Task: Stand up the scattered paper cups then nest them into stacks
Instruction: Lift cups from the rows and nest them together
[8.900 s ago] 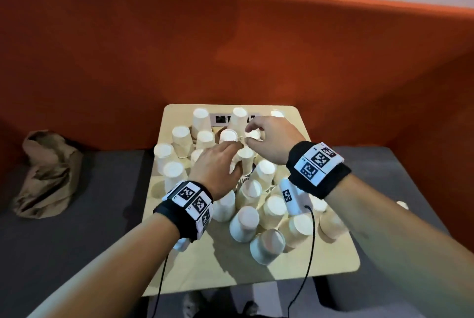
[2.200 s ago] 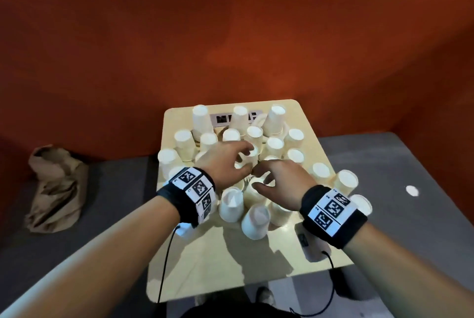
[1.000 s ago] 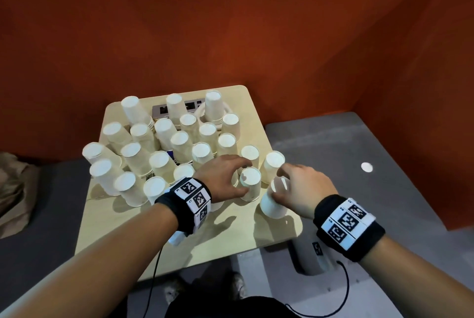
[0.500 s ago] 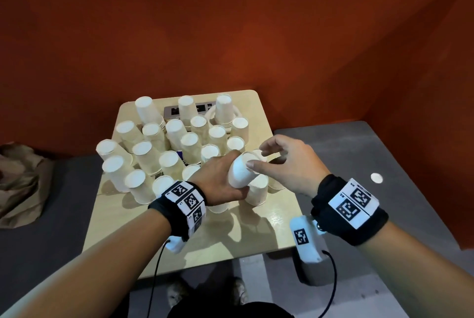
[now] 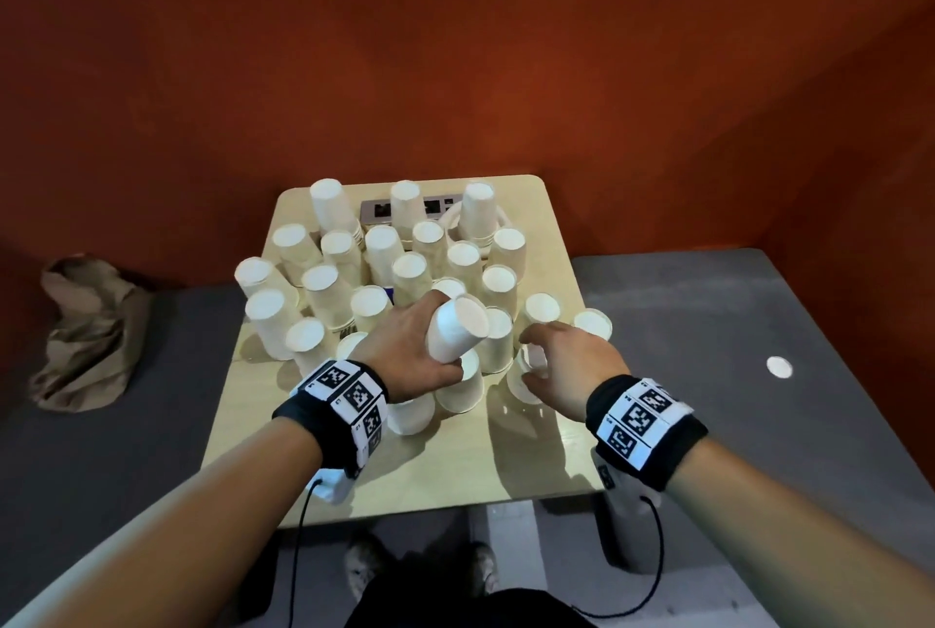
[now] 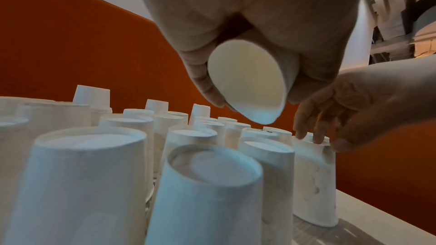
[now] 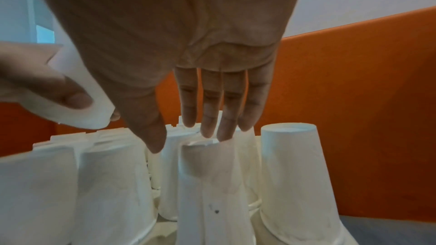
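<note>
Many white paper cups (image 5: 324, 283) stand upside down on the small wooden table (image 5: 455, 470), some nested in short stacks. My left hand (image 5: 445, 339) grips one cup (image 5: 458, 323), tilted and raised above the cluster; the left wrist view shows that cup's mouth (image 6: 245, 84) facing the camera. My right hand (image 5: 531, 356) hovers over an upturned cup (image 5: 523, 384) at the front right of the group. In the right wrist view the right hand's fingers (image 7: 212, 118) point straight down, tips at the base of that cup (image 7: 212, 183), holding nothing.
A power socket strip (image 5: 435, 207) lies among the cups at the table's back edge. A crumpled brown paper bag (image 5: 86, 334) rests on the grey seat at the left. Orange partition walls (image 5: 455, 70) enclose the back and right. The table's front strip is bare.
My right hand has left the cup held in my left hand and dropped down to a standing cup at the front right. The left hand keeps its cup raised.
</note>
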### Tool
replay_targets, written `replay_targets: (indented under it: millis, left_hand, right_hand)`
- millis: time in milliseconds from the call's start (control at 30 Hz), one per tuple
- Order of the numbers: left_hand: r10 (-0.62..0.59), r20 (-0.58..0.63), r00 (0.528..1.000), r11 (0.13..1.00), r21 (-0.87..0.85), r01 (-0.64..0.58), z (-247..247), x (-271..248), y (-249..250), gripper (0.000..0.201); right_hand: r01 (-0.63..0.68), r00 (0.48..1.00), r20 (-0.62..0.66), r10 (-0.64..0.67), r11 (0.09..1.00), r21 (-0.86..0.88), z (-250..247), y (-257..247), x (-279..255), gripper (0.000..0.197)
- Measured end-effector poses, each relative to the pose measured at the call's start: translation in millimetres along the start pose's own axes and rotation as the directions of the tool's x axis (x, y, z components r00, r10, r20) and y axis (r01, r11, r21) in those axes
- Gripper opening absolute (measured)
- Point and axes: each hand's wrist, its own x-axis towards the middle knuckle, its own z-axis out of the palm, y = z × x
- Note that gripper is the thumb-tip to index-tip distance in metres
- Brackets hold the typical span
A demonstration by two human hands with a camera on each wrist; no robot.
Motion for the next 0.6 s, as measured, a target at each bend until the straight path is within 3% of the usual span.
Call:
replay_targets:
  millis: [333,600]
  left_hand:
    - [-0.009,0.023,1.000,1.000,0.013,0.009,2,1,-2,0.067]
    - [-0.035,0.028,0.999,0.999,0.024,0.034,0,2,-4,0.068]
  right_hand:
    - [0.056,0.998,-0.009,-0.057,0.996,-0.067,14,1,-2,0.027]
    - [-0.018,1.000,0.013,0.015,0.959,0.282,-25,-5,-15,0.021]
